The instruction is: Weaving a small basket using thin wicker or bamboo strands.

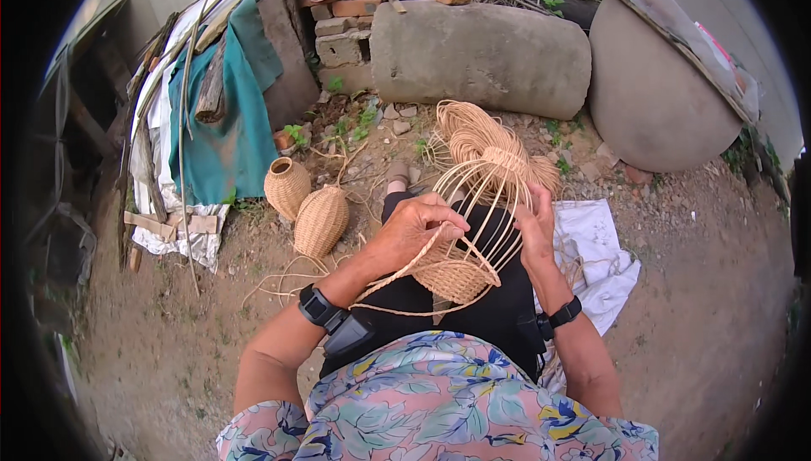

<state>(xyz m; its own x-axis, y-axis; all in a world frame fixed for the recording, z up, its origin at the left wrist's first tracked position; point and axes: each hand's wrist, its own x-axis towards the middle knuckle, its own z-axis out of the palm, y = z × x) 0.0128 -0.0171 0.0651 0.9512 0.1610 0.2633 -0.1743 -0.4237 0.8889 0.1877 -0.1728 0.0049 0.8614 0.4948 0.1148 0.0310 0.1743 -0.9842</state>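
Note:
Over my lap lies a wicker basket (456,280), tilted, with a tightly woven part nearest me. Bare curved ribs (488,207) run from it to a narrow woven band at the far end. My left hand (420,226) is closed, thumb and fingers pinched on a twisted tan cord (390,278) at the edge of the weave. This cord loops back towards my left wrist. On the other side, my right hand (536,229) grips the ribs between thumb and fingers. Part of the weave is hidden behind my left hand.
Two woven vase-shaped baskets (321,221) rest on the dirt at left, among loose strands. A large coil of cord (480,136) lies beyond my knees. White sacking (596,254) spreads at right. Farther off are a concrete cylinder (481,60), a round slab (655,93) and teal cloth (224,123).

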